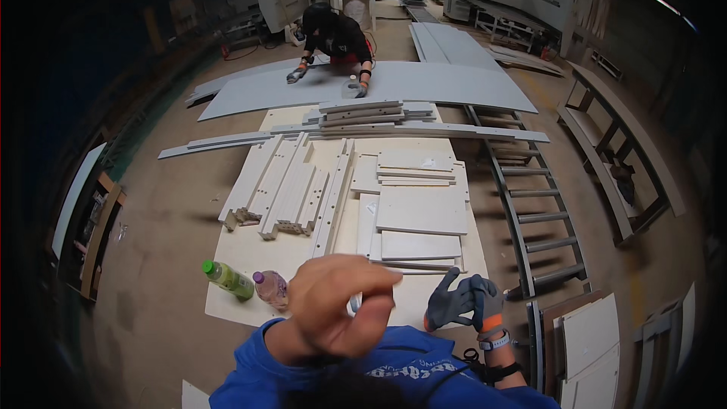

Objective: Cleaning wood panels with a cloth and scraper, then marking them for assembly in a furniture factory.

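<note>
My bare left hand (341,304) is raised close in front of my chest, its fingers curled in and the thumb bent below the forefinger. Nothing shows in its grip. My right hand (489,304), in a grey work glove with an orange cuff, is lower at the table's near right corner. Its fingers close on a second grey work glove (450,299) that looks loose. Left of my left hand, a green-capped bottle (229,280) and a purple-capped bottle (271,290) lean on the table's near edge.
Pale drilled wooden rails (291,189) and flat boards (421,208) lie on the table (227,304). Beyond, a co-worker (337,36) in gloves bends over a large grey panel (394,87). A roller conveyor (541,216) runs on the right. Shelving (617,159) stands farther right.
</note>
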Action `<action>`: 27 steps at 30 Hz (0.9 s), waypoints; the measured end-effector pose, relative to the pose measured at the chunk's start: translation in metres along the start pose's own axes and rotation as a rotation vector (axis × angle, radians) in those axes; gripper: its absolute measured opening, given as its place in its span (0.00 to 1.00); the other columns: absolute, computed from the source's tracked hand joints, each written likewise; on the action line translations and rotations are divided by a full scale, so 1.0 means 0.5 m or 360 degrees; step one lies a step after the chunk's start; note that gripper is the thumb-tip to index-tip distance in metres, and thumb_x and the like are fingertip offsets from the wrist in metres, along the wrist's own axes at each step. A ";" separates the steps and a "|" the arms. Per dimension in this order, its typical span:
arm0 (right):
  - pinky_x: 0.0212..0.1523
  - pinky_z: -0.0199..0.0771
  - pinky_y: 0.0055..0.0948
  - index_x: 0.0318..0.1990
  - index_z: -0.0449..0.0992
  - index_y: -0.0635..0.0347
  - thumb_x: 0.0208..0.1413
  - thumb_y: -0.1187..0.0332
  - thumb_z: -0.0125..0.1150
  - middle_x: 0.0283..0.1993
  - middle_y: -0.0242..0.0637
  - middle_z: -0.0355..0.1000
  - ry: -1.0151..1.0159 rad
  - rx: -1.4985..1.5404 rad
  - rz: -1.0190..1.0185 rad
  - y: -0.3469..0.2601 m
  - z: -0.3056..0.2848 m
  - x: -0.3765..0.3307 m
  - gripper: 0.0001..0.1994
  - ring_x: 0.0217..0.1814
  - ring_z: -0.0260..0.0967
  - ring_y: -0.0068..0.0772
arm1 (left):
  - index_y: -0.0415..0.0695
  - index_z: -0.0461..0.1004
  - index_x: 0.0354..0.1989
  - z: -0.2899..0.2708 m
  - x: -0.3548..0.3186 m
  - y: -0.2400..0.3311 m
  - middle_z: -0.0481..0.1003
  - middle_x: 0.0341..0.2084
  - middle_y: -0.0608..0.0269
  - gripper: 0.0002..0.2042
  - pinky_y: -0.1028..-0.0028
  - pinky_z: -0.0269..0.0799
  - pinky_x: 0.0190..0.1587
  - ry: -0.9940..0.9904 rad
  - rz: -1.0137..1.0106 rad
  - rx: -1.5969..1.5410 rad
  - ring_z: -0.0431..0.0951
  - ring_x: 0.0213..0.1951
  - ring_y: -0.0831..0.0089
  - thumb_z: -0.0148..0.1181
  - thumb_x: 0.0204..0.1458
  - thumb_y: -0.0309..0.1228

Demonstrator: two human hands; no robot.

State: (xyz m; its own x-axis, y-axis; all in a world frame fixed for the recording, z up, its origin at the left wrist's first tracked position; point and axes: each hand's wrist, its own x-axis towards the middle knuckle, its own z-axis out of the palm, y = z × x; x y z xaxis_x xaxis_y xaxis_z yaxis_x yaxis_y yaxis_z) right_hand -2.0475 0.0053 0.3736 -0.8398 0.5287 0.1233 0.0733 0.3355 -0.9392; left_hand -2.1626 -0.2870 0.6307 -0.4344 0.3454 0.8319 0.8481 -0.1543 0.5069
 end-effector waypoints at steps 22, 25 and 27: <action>0.44 0.78 0.34 0.58 0.69 0.61 0.55 0.65 0.63 0.47 0.44 0.74 -0.0745 -0.0068 -0.1277 -0.089 0.049 0.212 0.24 0.45 0.75 0.45 | 0.41 0.64 0.61 0.213 -0.453 -0.335 0.69 0.58 0.47 0.22 0.54 0.69 0.60 0.0117 -0.2853 -0.1954 0.73 0.57 0.58 0.40 0.68 0.43; 0.42 0.76 0.29 0.53 0.71 0.65 0.64 0.59 0.56 0.45 0.38 0.75 -0.0492 -0.0445 -0.1432 -0.081 0.028 0.214 0.18 0.43 0.74 0.29 | 0.38 0.65 0.60 0.215 -0.461 -0.358 0.70 0.57 0.48 0.20 0.58 0.69 0.61 0.0060 -0.2569 -0.2277 0.73 0.57 0.60 0.39 0.68 0.38; 0.46 0.76 0.32 0.57 0.69 0.64 0.61 0.58 0.59 0.47 0.43 0.75 -0.0690 0.0334 -0.0163 -0.064 0.008 0.211 0.22 0.46 0.75 0.38 | 0.35 0.64 0.59 0.216 -0.456 -0.373 0.71 0.56 0.48 0.19 0.60 0.70 0.61 0.0203 -0.2543 -0.2181 0.74 0.57 0.60 0.40 0.67 0.35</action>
State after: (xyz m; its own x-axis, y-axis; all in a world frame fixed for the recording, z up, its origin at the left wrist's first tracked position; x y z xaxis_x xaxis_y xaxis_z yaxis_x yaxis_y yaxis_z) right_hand -2.1406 0.0472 0.4152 -0.9869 0.1128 0.1152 -0.0936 0.1809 -0.9790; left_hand -2.1888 -0.2372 0.3220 -0.4469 0.7943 -0.4115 -0.8771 -0.2985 0.3763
